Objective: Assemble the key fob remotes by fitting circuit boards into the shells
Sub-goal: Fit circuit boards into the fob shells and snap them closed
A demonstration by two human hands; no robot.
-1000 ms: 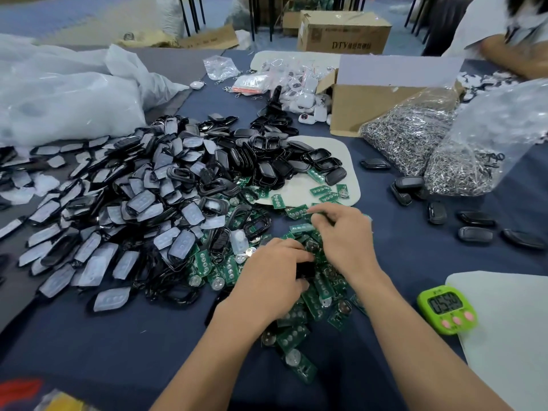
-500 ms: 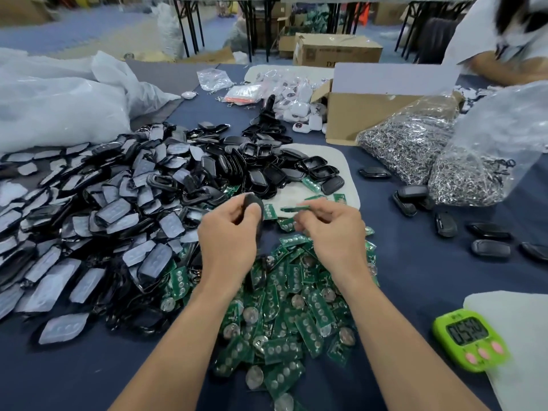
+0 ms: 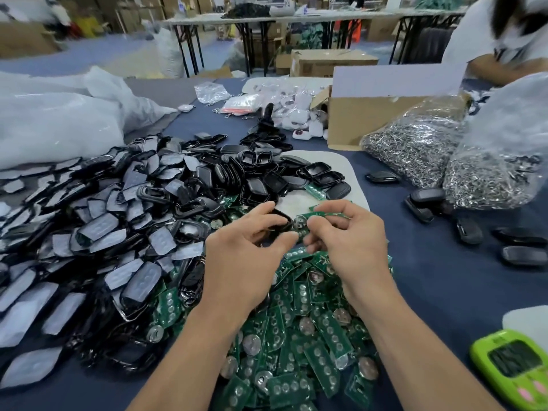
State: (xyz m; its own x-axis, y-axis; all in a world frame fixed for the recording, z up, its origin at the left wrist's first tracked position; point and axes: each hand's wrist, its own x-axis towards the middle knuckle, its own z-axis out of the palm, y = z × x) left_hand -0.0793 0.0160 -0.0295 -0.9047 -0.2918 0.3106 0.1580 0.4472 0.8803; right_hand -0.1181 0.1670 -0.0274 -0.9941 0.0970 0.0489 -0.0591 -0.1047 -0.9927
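Observation:
My left hand (image 3: 237,256) grips a black key fob shell (image 3: 280,220) between thumb and fingers, held above the table. My right hand (image 3: 350,241) pinches a green circuit board (image 3: 308,222) with a round coin cell, its end right beside the shell. Below both hands lies a heap of green circuit boards (image 3: 296,336). To the left spreads a large pile of black shells and grey button pads (image 3: 118,232). Several closed black fobs (image 3: 468,229) lie on the blue cloth at the right.
A white mat (image 3: 347,170) holds more shells behind my hands. Clear bags of metal rings (image 3: 430,149) and a cardboard box (image 3: 379,114) stand at the back right. A green timer (image 3: 513,366) sits near right. White plastic bags (image 3: 59,120) fill the far left. Another person works at the far right.
Both hands lifted off the board heap. The left hand brought a black shell up, the right a green board, and the two parts have come together between the hands. The camera tilted up.

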